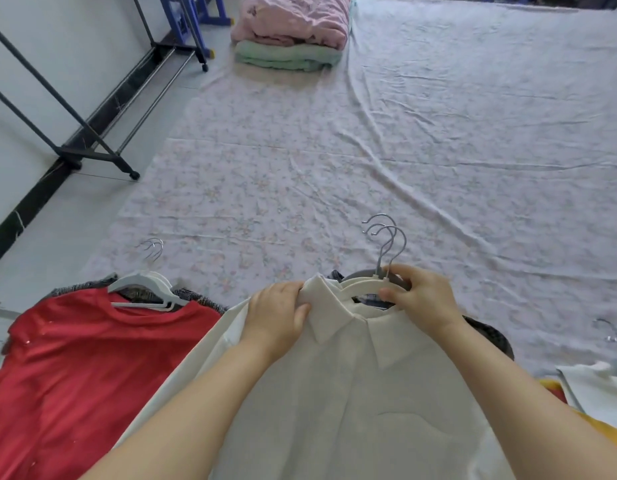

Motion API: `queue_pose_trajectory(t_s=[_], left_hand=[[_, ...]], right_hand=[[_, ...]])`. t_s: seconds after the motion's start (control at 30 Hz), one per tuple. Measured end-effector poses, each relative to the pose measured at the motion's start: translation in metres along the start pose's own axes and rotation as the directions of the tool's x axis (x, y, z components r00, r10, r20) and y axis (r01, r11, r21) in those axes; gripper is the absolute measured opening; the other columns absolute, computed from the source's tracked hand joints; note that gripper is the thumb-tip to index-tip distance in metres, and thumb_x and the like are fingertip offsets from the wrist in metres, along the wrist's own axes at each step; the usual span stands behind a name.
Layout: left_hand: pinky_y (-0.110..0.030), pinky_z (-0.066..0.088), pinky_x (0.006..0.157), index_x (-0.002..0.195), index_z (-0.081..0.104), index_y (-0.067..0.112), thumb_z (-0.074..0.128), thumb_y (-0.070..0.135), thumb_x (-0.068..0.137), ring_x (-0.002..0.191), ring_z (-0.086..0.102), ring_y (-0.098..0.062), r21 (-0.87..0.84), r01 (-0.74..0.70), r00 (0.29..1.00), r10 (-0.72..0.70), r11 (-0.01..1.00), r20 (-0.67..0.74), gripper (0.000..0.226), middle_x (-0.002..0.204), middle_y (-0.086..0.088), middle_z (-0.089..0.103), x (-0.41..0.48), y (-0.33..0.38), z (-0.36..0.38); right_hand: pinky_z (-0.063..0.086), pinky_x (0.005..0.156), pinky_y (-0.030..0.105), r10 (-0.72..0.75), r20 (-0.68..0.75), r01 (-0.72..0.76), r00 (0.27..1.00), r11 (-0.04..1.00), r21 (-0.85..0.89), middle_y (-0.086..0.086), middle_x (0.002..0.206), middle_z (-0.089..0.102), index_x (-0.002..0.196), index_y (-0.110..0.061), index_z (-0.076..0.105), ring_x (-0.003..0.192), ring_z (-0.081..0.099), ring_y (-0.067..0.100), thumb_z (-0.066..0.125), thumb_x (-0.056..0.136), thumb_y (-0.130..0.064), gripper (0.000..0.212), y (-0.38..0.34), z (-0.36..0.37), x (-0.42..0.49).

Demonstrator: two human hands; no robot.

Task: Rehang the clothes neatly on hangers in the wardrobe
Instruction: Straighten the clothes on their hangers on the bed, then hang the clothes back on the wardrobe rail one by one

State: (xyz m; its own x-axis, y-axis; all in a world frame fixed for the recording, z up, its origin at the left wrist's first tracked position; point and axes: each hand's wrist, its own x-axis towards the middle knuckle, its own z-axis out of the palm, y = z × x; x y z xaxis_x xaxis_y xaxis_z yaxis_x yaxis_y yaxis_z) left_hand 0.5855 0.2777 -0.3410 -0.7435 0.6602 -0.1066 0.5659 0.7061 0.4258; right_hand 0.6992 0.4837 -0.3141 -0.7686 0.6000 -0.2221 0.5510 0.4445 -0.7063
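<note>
Pinching the collar [326, 308] of the white shirt [352, 393] is the left hand [277, 315]; the right hand [423, 299] grips stacked hangers [364, 285] at its neckline. The shirt lies on the sheet [335, 150] beside a red top [75, 358] bearing white hangers [142, 284]. A rack [92, 152] stands far left.

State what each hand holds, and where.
Left hand pinches the cream shirt by its collar; right hand grips the hangers at the neck below the hooks.
</note>
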Motion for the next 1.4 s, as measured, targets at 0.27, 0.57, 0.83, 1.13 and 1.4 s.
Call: queue_pose_trajectory(t_s=[0.27, 0.57, 0.83, 1.13, 1.4], left_hand=[[-0.033, 0.021, 0.106, 0.142, 0.026, 0.021, 0.046, 0.038, 0.093, 0.130, 0.031, -0.019, 0.125, 0.081, 0.970, -0.107, 0.989, 0.220, 0.056, 0.144, 0.001, 0.032, 0.007, -0.036, 0.056], [-0.028, 0.022, 0.103, 0.139, 0.031, 0.023, 0.048, 0.037, 0.091, 0.130, 0.032, -0.015, 0.147, 0.022, 0.978, -0.051, 0.989, 0.200, 0.053, 0.138, 0.006, 0.039, -0.035, -0.043, 0.036], [-0.029, 0.022, 0.101, 0.139, 0.031, 0.021, 0.045, 0.036, 0.093, 0.129, 0.032, -0.015, 0.172, 0.050, 0.974, -0.086, 0.984, 0.208, 0.051, 0.140, 0.005, 0.037, -0.105, -0.072, -0.015], [-0.032, 0.027, 0.100, 0.137, 0.036, 0.020, 0.046, 0.031, 0.092, 0.123, 0.039, -0.018, 0.151, 0.065, 0.974, -0.095, 0.986, 0.206, 0.047, 0.134, 0.004, 0.043, -0.186, -0.187, -0.064], [-0.032, 0.021, 0.109, 0.144, 0.027, 0.019, 0.043, 0.034, 0.095, 0.135, 0.026, -0.016, 0.183, 0.100, 0.960, -0.143, 0.978, 0.240, 0.053, 0.147, -0.001, 0.031, -0.229, -0.312, -0.067]], right_hand=[[0.033, 0.103, 0.041, 0.177, 0.190, -0.096, 0.966, 0.924, -0.371, 0.004, 0.137, 0.042, 0.133, -0.022, 0.045, 0.128, 0.036, 0.024, 0.068, 0.081, -0.031, 0.057, 0.042, 0.071, 0.032], [0.032, 0.103, 0.031, 0.097, 0.262, -0.010, 0.960, 0.949, -0.316, 0.002, 0.138, 0.041, 0.135, -0.018, 0.043, 0.128, 0.036, 0.022, 0.062, 0.087, -0.030, 0.053, 0.015, 0.113, -0.053], [0.030, 0.105, 0.031, 0.051, 0.289, 0.052, 0.956, 0.939, -0.339, 0.000, 0.138, 0.040, 0.137, -0.019, 0.039, 0.128, 0.034, 0.019, 0.057, 0.090, -0.033, 0.053, -0.045, 0.133, -0.121], [0.032, 0.104, 0.031, 0.027, 0.269, 0.067, 0.963, 0.941, -0.333, 0.001, 0.138, 0.040, 0.138, -0.018, 0.039, 0.126, 0.038, 0.020, 0.057, 0.090, -0.034, 0.054, -0.124, 0.218, -0.187], [0.015, 0.112, 0.041, -0.176, 0.488, 0.405, 0.855, 0.814, -0.416, 0.000, 0.151, 0.026, 0.144, -0.027, 0.024, 0.139, 0.019, 0.022, 0.049, 0.090, -0.047, 0.063, -0.170, 0.365, -0.221]])
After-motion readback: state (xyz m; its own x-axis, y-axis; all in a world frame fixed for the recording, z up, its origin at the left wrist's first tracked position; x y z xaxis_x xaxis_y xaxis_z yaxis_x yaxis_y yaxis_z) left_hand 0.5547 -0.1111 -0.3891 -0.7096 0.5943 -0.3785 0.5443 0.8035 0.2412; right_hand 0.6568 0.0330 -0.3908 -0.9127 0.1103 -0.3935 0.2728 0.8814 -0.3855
